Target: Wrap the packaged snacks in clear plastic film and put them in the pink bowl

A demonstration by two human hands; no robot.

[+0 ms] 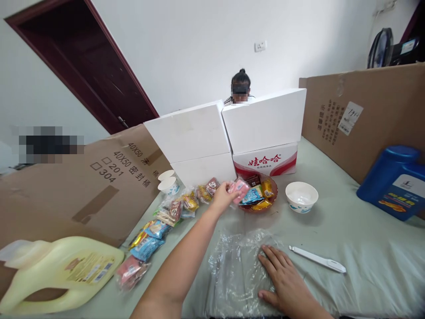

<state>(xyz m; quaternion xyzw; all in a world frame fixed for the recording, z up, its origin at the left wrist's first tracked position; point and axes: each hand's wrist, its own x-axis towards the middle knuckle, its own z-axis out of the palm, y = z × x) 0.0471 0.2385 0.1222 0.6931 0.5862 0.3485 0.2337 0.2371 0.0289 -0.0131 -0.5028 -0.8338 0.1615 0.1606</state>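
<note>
My left hand (pixel 223 195) reaches forward and pinches a small pink snack packet (pixel 241 189) at the left rim of a brown bowl (pixel 270 201) that holds several wrapped snacks. My right hand (pixel 282 279) lies flat, fingers apart, on a crumpled clear plastic bag (pixel 232 266) near the table's front edge. A row of loose snack packets (pixel 166 221) trails along the table to the left of my left arm.
A white bowl (pixel 301 196) and a white pen-like tool (pixel 317 259) lie to the right. A yellow jug (pixel 59 270) lies front left, a blue jug (pixel 393 179) right. White boxes (pixel 229 130), cardboard panels (pixel 83 186) and paper cups (pixel 168 181) ring the table; a person sits behind the boxes.
</note>
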